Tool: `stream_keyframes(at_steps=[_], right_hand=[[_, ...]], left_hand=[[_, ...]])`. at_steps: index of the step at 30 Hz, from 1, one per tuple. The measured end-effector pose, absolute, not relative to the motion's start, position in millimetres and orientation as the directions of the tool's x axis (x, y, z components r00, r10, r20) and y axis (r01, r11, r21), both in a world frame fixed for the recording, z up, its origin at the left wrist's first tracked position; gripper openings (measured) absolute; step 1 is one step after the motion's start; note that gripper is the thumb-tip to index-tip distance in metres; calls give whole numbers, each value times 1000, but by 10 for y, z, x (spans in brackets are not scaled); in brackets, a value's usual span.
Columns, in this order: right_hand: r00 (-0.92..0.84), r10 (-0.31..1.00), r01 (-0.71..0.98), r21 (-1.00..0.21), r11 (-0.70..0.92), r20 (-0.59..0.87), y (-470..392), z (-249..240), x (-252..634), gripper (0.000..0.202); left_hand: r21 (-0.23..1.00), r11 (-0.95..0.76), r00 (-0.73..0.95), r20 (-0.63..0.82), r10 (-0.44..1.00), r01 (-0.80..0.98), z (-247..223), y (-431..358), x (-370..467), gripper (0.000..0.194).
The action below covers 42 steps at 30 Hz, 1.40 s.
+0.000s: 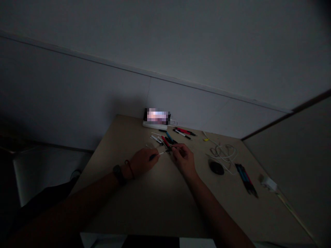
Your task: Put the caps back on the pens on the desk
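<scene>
My left hand [144, 160] is closed around a dark pen barrel [153, 157]. A thin pale refill [162, 153] reaches from that barrel toward the right hand. My right hand [184, 160] pinches a small dark pen part [168, 150] close to the refill's end; the dim light hides whether the two touch. Just beyond the hands lies a loose pile of pen parts, among them a red barrel [164, 140], a blue barrel [169, 136] and a white piece [155, 139].
A lit phone [157, 116] leans on a white stand [155, 126] by the wall. Red pens [184, 131] lie behind the pile. To the right are a coiled white cable [224, 151], a black mouse [216, 167], a row of pens [245, 179] and a white plug [269, 183].
</scene>
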State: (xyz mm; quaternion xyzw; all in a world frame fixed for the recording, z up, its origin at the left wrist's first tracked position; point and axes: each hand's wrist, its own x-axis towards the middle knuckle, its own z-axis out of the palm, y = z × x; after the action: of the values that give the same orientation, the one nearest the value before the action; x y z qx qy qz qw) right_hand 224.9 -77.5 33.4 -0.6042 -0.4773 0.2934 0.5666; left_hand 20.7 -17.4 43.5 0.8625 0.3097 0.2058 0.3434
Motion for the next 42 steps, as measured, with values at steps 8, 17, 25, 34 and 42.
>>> stream_keyframes(at_steps=[8, 17, 25, 34, 42], right_hand=[[356, 917, 266, -960, 85, 180, -773, 342, 2238, 30], [369, 908, 276, -956, 98, 200, -771, 350, 2246, 29], [386, 901, 274, -957, 93, 198, -778, 382, 2243, 32], [396, 899, 254, -963, 90, 189, -768, 366, 2268, 28], [493, 840, 253, -961, 111, 227, -752, 469, 2352, 33]], left_hand=[[705, -574, 720, 130, 682, 416, 401, -165, 205, 26], [695, -576, 720, 121, 683, 430, 384, -152, 213, 27], [695, -574, 721, 116, 683, 432, 403, -157, 202, 27], [708, -569, 721, 122, 682, 418, 381, -147, 205, 24], [732, -550, 710, 130, 692, 402, 397, -142, 214, 27]])
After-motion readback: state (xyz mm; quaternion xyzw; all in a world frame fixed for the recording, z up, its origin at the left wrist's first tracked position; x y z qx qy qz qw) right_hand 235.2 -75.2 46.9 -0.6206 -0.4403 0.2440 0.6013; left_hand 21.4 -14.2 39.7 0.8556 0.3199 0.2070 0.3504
